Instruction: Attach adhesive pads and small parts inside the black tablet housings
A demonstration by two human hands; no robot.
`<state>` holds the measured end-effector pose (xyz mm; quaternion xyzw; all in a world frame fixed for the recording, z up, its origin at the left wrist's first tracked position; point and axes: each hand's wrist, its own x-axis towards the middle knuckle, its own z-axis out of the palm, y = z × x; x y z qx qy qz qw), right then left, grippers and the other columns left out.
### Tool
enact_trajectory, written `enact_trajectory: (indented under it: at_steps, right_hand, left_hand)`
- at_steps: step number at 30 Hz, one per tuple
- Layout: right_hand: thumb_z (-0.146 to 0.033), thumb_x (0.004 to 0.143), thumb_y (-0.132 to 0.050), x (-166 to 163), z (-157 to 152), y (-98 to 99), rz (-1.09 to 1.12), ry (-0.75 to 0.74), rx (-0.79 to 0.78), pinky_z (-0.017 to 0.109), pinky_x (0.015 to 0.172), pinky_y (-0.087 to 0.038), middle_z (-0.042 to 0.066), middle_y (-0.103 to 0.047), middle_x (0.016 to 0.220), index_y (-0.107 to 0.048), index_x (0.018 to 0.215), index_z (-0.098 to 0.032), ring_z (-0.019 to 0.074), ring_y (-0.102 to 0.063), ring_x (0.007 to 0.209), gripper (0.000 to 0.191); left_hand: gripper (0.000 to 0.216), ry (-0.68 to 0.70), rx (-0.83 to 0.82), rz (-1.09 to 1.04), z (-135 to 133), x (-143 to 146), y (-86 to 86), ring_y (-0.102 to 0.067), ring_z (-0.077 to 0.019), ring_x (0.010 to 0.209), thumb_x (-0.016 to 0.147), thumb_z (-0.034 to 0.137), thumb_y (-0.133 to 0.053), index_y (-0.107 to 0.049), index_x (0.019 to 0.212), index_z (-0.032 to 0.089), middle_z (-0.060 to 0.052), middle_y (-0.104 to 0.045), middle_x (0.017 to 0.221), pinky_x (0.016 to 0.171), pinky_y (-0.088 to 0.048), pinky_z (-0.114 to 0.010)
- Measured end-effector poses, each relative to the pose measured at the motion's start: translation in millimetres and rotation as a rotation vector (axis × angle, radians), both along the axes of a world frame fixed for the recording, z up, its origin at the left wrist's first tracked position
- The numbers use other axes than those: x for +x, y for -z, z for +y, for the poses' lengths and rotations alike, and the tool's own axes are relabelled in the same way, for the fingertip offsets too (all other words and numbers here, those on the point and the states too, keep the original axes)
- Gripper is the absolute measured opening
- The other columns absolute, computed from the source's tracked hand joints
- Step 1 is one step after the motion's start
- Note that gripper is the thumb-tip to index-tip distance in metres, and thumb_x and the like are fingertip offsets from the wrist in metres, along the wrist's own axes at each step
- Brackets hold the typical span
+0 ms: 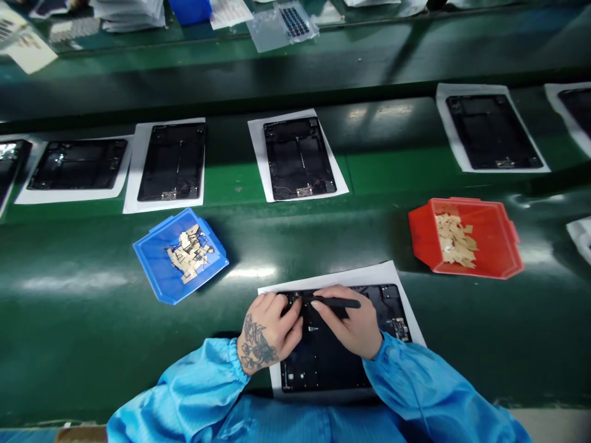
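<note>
In front of me a black tablet back housing (330, 363) lies sideways on a white sheet (409, 307), open inner side up. Small boards and parts show along its right edge. My right hand (357, 326) grips black tweezers (341, 302), held nearly flat, their tips pointing left toward the housing's upper-left corner. My left hand (268, 335) rests over that same corner with its fingers bent and closed. The fingertips of both hands nearly meet there. Whatever lies beneath the left fingers is hidden.
A blue bin (210, 231) with small tan pieces stands at left; a red bin (498, 246) with similar pieces is at right. Beyond, several housings such as this tablet housing (300, 157) lie on white sheets along a green belt (392, 178). A shelf (369, 34) runs behind.
</note>
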<state>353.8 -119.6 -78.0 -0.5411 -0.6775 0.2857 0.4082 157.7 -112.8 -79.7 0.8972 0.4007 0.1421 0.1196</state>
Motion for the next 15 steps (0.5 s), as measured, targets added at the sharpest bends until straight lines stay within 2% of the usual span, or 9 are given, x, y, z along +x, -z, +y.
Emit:
enact_trajectory:
  at_steps: [4,8,12,15]
  right_hand:
    - [-0.020,0.084,-0.060,1.1,-0.7,2.0,-0.031,0.022,0.008,0.030,0.072,-0.055,0.003,-0.069,0.083,-0.056,0.093,-0.021,0.0172,-0.067,0.077,0.010]
    - [-0.022,0.086,-0.058,3.5,-1.3,5.5,0.026,0.109,-0.158,0.028,0.066,-0.056,0.003,-0.067,0.083,-0.058,0.092,-0.021,0.0161,-0.067,0.072,0.006]
    - [-0.028,0.086,-0.058,3.6,0.2,6.8,0.080,0.156,-0.301,0.026,0.060,-0.056,0.003,-0.065,0.082,-0.058,0.088,-0.020,0.0150,-0.066,0.064,0.008]
    - [-0.030,0.087,-0.058,3.2,2.3,5.0,0.090,0.168,-0.320,0.026,0.058,-0.056,0.003,-0.064,0.081,-0.058,0.088,-0.020,0.0146,-0.066,0.062,0.010]
  left_hand:
    - [0.031,0.000,-0.009,-0.008,0.7,2.2,-0.7,-0.046,-0.0197,0.069,0.082,0.028,-0.052,-0.064,0.107,0.013,-0.007,-0.053,0.076,0.060,-0.038,-0.034]
    - [0.031,-0.013,-0.012,-0.033,0.6,3.0,-1.6,-0.048,-0.0210,0.073,0.082,0.027,-0.054,-0.064,0.107,0.013,-0.008,-0.054,0.078,0.063,-0.041,-0.036]
    - [0.029,-0.037,-0.033,-0.094,0.5,2.4,-3.3,-0.049,-0.0290,0.101,0.080,0.026,-0.056,-0.064,0.105,0.015,-0.015,-0.056,0.108,0.083,-0.044,-0.046]
    - [0.029,-0.025,-0.073,-0.106,0.4,2.1,-4.6,-0.048,-0.0290,0.107,0.080,0.025,-0.056,-0.064,0.106,0.015,-0.016,-0.054,0.116,0.088,-0.043,-0.046]
